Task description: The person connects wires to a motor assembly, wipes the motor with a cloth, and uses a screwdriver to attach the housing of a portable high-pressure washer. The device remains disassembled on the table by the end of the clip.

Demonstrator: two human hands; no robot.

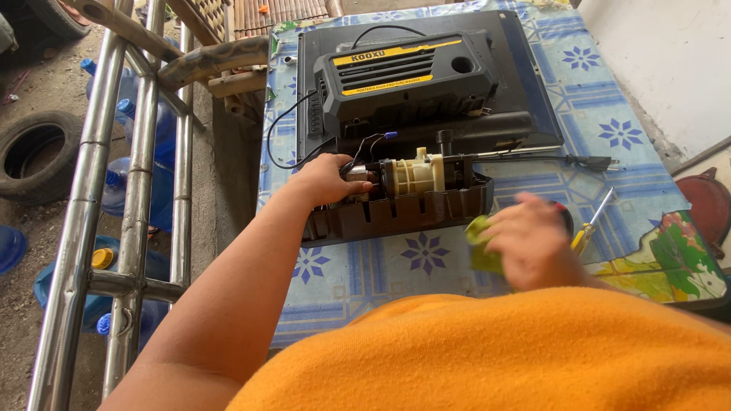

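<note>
On the bench (609, 99), the left hand (324, 179) grasps the motor (407, 175) in the open black housing (396, 209); the blurred right hand (529, 243) clenches a green cloth (480, 243). Wiping seems next, needing steady holding.

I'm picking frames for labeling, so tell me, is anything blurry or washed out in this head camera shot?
Head view: the right hand and the green object it holds are motion-blurred; the left hand on the opened machine is sharp; the white wall is bright, nearly washed out; daylight is soft, shadows faint.

Left hand (326, 180) on opened washer housing (396, 209)
</note>
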